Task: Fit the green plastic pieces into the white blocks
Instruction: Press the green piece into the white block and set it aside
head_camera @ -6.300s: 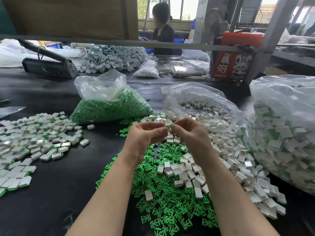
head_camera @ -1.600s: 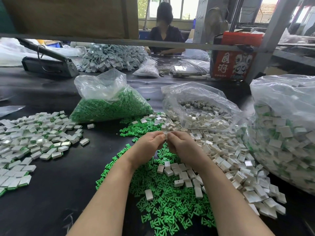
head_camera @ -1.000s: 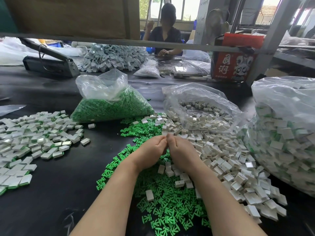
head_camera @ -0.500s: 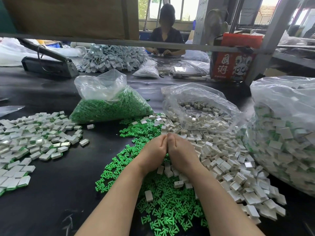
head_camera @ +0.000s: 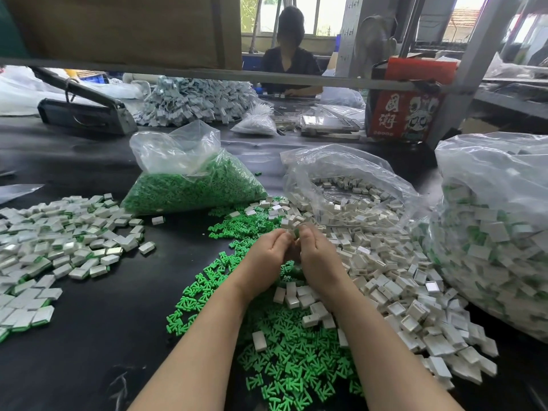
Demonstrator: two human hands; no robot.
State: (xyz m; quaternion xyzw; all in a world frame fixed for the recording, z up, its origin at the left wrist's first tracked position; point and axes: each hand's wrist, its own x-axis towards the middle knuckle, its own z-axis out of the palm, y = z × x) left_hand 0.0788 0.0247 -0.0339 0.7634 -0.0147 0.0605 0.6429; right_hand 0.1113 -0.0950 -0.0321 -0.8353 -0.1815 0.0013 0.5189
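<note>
Both hands have lifted slightly off the pile since half a second ago and now meet above the green pieces (head_camera: 284,363). Left hand (head_camera: 267,259) and right hand (head_camera: 318,259) touch at the fingertips, curled and pinching one small white block (head_camera: 294,232) between them. Loose white blocks (head_camera: 385,280) spread right of the green pieces, beside an open clear bag (head_camera: 341,179). Finished blocks (head_camera: 59,247) lie well left of the green pieces on the black table (head_camera: 98,336).

black table (head_camera: 89,336), green pieces (head_camera: 290,360), white blocks (head_camera: 385,280), bags (head_camera: 184,173)
</note>
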